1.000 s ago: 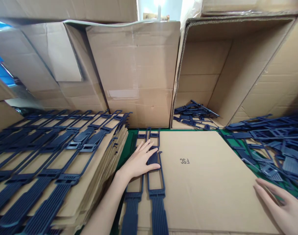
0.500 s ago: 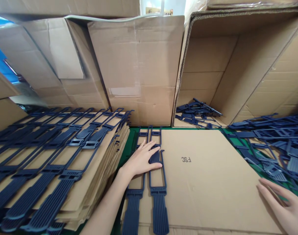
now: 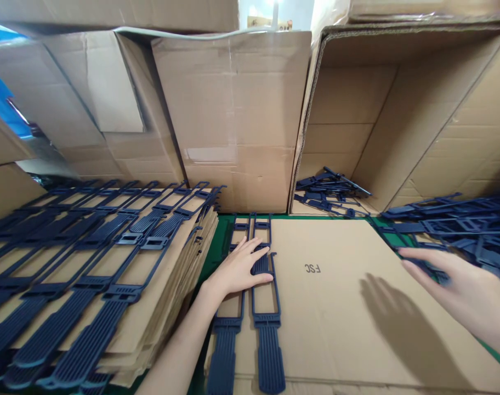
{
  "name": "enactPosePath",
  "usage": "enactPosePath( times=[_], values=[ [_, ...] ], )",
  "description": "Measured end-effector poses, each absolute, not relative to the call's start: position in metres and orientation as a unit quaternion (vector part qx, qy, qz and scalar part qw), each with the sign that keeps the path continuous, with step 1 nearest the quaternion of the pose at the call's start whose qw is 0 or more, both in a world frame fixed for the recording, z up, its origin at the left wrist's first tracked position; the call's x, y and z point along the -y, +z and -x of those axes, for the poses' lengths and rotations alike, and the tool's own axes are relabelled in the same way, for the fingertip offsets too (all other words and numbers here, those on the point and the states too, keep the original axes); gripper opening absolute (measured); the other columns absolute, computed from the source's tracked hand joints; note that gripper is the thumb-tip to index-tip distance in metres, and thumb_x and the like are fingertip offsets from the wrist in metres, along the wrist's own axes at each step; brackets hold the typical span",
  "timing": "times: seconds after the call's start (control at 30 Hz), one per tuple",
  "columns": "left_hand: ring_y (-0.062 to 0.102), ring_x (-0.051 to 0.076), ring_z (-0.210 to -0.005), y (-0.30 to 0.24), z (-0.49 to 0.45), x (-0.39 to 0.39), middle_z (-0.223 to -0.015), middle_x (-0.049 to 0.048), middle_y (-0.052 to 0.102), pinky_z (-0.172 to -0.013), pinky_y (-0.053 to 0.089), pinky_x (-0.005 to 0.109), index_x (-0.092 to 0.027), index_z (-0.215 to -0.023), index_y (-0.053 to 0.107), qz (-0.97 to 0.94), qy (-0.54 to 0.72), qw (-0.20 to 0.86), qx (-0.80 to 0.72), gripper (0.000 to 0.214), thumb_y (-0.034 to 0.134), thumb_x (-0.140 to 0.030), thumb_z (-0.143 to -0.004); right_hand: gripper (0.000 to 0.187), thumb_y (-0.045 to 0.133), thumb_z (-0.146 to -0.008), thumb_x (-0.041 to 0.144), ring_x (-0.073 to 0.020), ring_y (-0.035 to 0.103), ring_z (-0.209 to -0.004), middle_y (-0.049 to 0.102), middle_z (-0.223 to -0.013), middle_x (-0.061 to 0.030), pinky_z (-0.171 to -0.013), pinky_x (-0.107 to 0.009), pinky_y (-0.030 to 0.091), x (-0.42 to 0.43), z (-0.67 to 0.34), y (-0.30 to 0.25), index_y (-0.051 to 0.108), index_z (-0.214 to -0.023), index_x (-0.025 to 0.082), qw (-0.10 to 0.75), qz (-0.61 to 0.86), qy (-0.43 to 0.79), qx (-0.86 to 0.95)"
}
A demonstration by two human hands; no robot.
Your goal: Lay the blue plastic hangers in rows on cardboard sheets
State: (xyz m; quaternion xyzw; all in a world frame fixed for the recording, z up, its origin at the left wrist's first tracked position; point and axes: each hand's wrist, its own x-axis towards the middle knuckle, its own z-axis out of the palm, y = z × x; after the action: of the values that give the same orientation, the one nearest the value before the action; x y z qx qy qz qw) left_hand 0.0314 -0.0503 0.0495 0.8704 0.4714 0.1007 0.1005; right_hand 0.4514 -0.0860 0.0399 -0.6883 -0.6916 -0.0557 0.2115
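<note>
My left hand point(image 3: 244, 266) lies spread over two dark blue plastic frame parts with ribbed ends, pressing lightly on them. The nearer ribbed part point(image 3: 270, 356) and its neighbour point(image 3: 222, 356) lie side by side along the left of a flat cardboard sheet point(image 3: 336, 323) printed "FSC". My right hand point(image 3: 455, 285) hovers over the sheet's right edge, fingers apart, with its shadow on the cardboard. Beyond its fingertips is a loose heap of the same blue parts point(image 3: 472, 225). I make out nothing held in the right hand.
To the left, a stack of cardboard sheets point(image 3: 151, 318) carries rows of blue parts. An open carton point(image 3: 357, 99) at the back right holds several loose parts. Closed cardboard boxes point(image 3: 237, 109) stand along the back. Green surface point(image 3: 227, 230) shows between the stacks.
My right hand has moved up and left from the lower right corner, over the sheet's right edge. The left hand stays in place on the parts.
</note>
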Motion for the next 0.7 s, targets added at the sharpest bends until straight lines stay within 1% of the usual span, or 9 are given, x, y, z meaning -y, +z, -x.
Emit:
enactPosePath(
  times=[0.07,0.17,0.2,0.27,0.3,0.33,0.47,0.57,0.7],
  values=[
    [0.023,0.029,-0.142,0.050,-0.032,0.051,-0.151,0.0129,0.031,-0.116,0.019,0.048,-0.020,-0.137,0.048,-0.871,0.098,0.100,-0.470,0.068,0.060,-0.058,-0.081,0.041,0.038,-0.087,0.056,-0.0281,0.062,-0.102,0.068,-0.110,-0.0050,-0.090,-0.040,0.049,0.054,-0.420,0.068,0.065,-0.100,0.027,0.224,0.610,-0.045,0.759],
    [0.023,0.029,-0.142,0.050,-0.031,0.050,-0.151,0.0131,0.030,-0.116,0.018,0.049,-0.020,-0.138,0.046,-0.875,0.089,0.091,-0.467,0.069,0.059,-0.058,-0.082,0.038,0.040,-0.091,0.045,-0.0257,0.063,-0.101,0.069,-0.110,-0.0067,-0.087,-0.035,0.048,-0.007,-0.390,0.081,0.066,-0.103,0.021,0.161,0.555,-0.019,0.816],
    [0.023,0.029,-0.142,0.049,-0.030,0.050,-0.151,0.0136,0.031,-0.116,0.018,0.049,-0.020,-0.138,0.046,-0.876,0.086,0.087,-0.467,0.069,0.058,-0.058,-0.082,0.035,0.043,-0.090,0.042,-0.0256,0.063,-0.100,0.069,-0.109,-0.0066,-0.087,-0.035,0.048,-0.028,-0.385,0.079,0.067,-0.103,0.020,0.139,0.559,-0.029,0.817],
    [0.023,0.029,-0.142,0.048,-0.029,0.050,-0.151,0.0138,0.031,-0.116,0.018,0.050,-0.020,-0.138,0.046,-0.877,0.087,0.084,-0.464,0.068,0.058,-0.057,-0.082,0.031,0.047,-0.088,0.036,-0.0264,0.062,-0.103,0.067,-0.113,-0.0083,-0.086,-0.034,0.047,-0.067,-0.380,0.068,0.066,-0.105,0.019,0.096,0.590,-0.059,0.799],
    [0.023,0.029,-0.142,0.047,-0.029,0.050,-0.151,0.0132,0.032,-0.116,0.018,0.051,-0.020,-0.138,0.046,-0.878,0.091,0.084,-0.463,0.068,0.058,-0.058,-0.082,0.031,0.048,-0.087,0.033,-0.0266,0.062,-0.104,0.066,-0.114,-0.0098,-0.087,-0.034,0.047,-0.083,-0.380,0.061,0.066,-0.108,0.017,0.072,0.603,-0.064,0.792],
    [0.023,0.029,-0.142,0.047,-0.028,0.050,-0.151,0.0124,0.032,-0.116,0.017,0.051,-0.021,-0.138,0.046,-0.878,0.094,0.084,-0.461,0.068,0.058,-0.058,-0.082,0.031,0.049,-0.087,0.030,-0.0280,0.061,-0.104,0.066,-0.114,-0.0123,-0.086,-0.036,0.047,-0.097,-0.380,0.054,0.065,-0.108,0.016,0.066,0.616,-0.069,0.782],
    [0.023,0.029,-0.141,0.045,-0.028,0.051,-0.151,0.0116,0.032,-0.116,0.018,0.050,-0.022,-0.138,0.046,-0.879,0.099,0.084,-0.458,0.068,0.058,-0.059,-0.082,0.027,0.051,-0.086,0.026,-0.0324,0.062,-0.101,0.066,-0.106,-0.0207,-0.084,-0.041,0.047,-0.126,-0.381,0.028,0.067,-0.102,0.010,0.064,0.653,-0.073,0.751],
    [0.025,0.029,-0.141,0.045,-0.028,0.050,-0.150,0.0123,0.033,-0.116,0.019,0.050,-0.021,-0.138,0.046,-0.879,0.101,0.087,-0.457,0.068,0.058,-0.058,-0.082,0.025,0.049,-0.086,0.023,-0.0311,0.064,-0.096,0.068,-0.099,-0.0210,-0.082,-0.040,0.048,-0.130,-0.383,0.016,0.069,-0.096,0.011,0.074,0.673,-0.069,0.732],
    [0.024,0.028,-0.141,0.044,-0.027,0.049,-0.151,0.0120,0.031,-0.116,0.020,0.049,-0.022,-0.138,0.045,-0.879,0.108,0.090,-0.455,0.068,0.058,-0.058,-0.082,0.030,0.045,-0.088,0.023,-0.0301,0.064,-0.097,0.068,-0.102,-0.0195,-0.082,-0.038,0.048,-0.132,-0.390,0.011,0.071,-0.100,0.014,0.108,0.687,-0.065,0.715]
  ],
)
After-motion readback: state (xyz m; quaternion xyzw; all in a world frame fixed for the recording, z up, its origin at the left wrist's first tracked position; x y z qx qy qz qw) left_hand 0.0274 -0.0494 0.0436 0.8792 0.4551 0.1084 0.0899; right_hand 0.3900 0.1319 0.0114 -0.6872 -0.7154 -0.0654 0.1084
